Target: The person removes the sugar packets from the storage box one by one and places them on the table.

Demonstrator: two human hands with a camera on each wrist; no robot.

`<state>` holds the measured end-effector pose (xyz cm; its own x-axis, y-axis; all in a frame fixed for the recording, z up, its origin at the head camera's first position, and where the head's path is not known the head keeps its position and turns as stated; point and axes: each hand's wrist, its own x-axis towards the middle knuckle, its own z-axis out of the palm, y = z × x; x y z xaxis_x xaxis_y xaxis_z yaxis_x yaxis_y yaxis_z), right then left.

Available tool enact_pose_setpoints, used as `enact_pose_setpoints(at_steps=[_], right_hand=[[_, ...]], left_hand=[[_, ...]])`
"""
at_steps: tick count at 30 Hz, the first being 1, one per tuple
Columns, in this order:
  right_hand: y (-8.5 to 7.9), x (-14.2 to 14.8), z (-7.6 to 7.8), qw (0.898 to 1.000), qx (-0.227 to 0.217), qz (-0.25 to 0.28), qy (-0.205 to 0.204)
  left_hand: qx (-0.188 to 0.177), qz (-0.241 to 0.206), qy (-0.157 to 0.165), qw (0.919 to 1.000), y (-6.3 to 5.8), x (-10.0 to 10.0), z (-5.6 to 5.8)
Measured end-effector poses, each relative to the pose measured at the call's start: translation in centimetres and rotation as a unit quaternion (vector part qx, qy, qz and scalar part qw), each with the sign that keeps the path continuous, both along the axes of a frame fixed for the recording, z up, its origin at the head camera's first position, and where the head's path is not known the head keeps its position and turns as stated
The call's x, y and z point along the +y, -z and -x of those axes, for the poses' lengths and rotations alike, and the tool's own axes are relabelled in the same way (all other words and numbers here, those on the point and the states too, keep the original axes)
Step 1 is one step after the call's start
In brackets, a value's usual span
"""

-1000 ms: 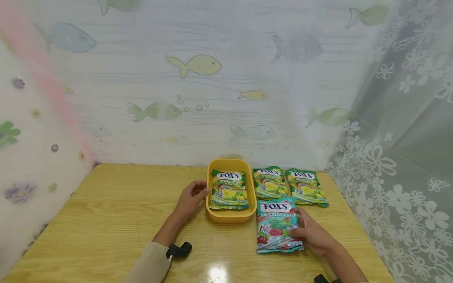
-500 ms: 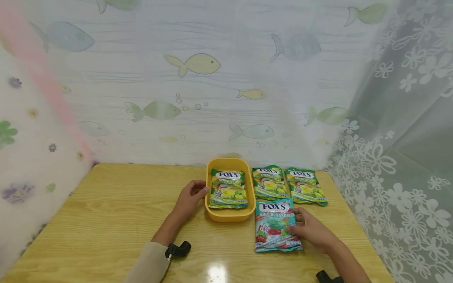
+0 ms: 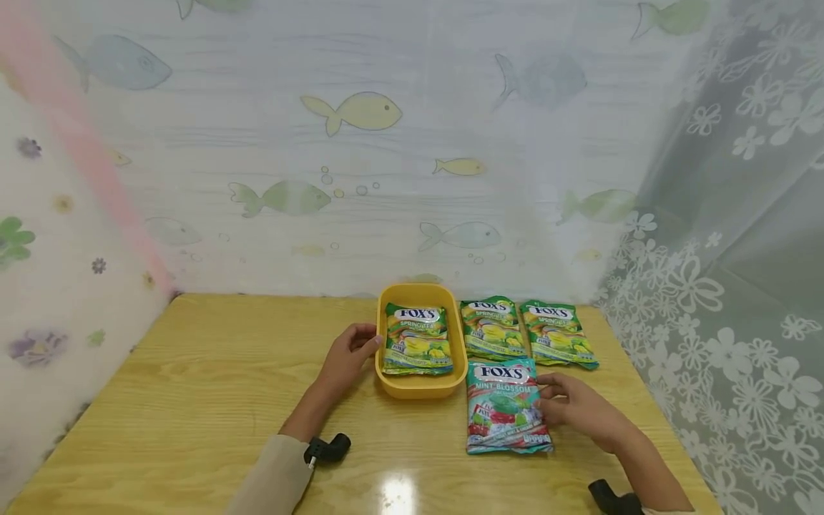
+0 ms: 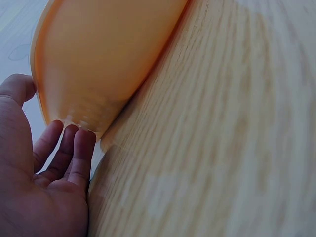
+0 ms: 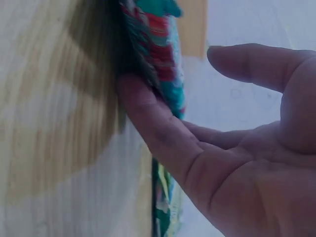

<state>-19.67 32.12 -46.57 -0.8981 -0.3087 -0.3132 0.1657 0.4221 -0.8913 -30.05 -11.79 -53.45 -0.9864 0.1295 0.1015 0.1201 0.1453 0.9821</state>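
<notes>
My left hand (image 3: 345, 359) rests at the left side of a yellow plastic tray (image 3: 421, 392). Seen from the left wrist, its thumb meets the rim and its loosely bent fingertips touch the outer wall. A green pack of Fox's Spring Tea candy (image 3: 417, 340) lies inside the tray. On the right, a teal and red pack of Fox's Mint Blossom candy (image 3: 505, 408) lies on the table. My right hand (image 3: 582, 411) is at that pack's right edge. In the right wrist view, a finger (image 5: 158, 123) reaches under the edge while the thumb (image 5: 247, 64) is apart from it.
Two more green Spring Tea packs, one (image 3: 492, 327) beside the tray and another (image 3: 558, 333) farther right, lie along the back of the wooden table (image 3: 212, 400). A curtain with fish prints (image 3: 283, 143) hangs behind, and a flowered sheet (image 3: 759, 300) hangs on the right.
My right thumb has come off the top of the Mint Blossom pack, and the hand has shifted slightly right. The left hand and tray stay in place.
</notes>
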Motion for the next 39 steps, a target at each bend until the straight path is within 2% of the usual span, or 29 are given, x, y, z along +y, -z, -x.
enact_pose_setpoints(at_steps=[6, 11, 15, 24, 31, 39], right_hand=[[-1.6, 0.0, -0.4, 0.999, 0.028, -0.039, -0.001], [-2.5, -0.8, -0.5, 0.996, 0.050, -0.077, 0.002], [-3.0, -1.4, -0.5, 0.993, 0.063, -0.097, 0.011], [-4.1, -2.0, -0.4, 0.992, 0.103, -0.079, -0.004], [-5.0, -2.7, 0.0, 0.989, 0.128, -0.072, -0.003], [-5.4, -3.6, -0.1, 0.991, 0.121, -0.062, -0.007]], left_hand=[[0.010, 0.009, 0.002, 0.9999, 0.1, 0.2, 0.4], [0.004, 0.015, -0.012, 0.9998, -0.2, -0.2, -0.1], [-0.003, 0.010, -0.005, 0.9999, -0.3, -0.3, -0.4], [-0.009, -0.002, 0.002, 1.0000, -0.9, 0.1, -0.3], [0.013, 0.014, -0.004, 0.9998, -1.3, 0.0, 0.3], [-0.004, 0.009, 0.000, 0.9999, -0.5, 0.0, -0.1]])
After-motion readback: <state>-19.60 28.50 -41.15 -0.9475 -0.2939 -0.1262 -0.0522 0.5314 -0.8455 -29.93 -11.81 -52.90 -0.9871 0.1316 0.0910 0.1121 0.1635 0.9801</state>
